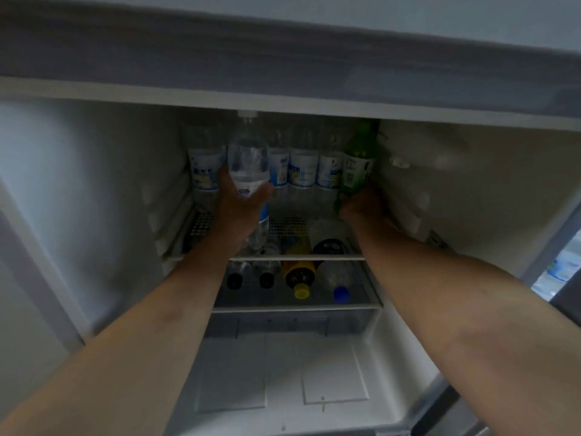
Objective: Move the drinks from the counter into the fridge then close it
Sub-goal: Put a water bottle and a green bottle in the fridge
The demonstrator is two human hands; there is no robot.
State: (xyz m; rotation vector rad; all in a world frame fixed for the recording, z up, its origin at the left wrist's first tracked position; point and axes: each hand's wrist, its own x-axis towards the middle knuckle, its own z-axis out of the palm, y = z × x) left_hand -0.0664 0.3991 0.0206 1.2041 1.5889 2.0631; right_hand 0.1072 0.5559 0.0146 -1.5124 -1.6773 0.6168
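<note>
Both my arms reach into the open fridge (94, 190). My left hand (239, 206) grips a clear water bottle (248, 155) with a white cap, held upright over the upper shelf (295, 257). My right hand (361, 206) grips the base of a green bottle (358, 158) with a white label, at the shelf's right end. Behind them stands a row of clear bottles with blue and white labels (303, 168) along the back wall.
On the lower shelf (295, 308) lie several bottles, caps toward me: two dark-capped ones (234, 281), a yellow one (300, 278) and a blue-capped one (341, 292). A clear drawer (283, 366) sits below. The fridge door's edge (562, 262) shows at the right.
</note>
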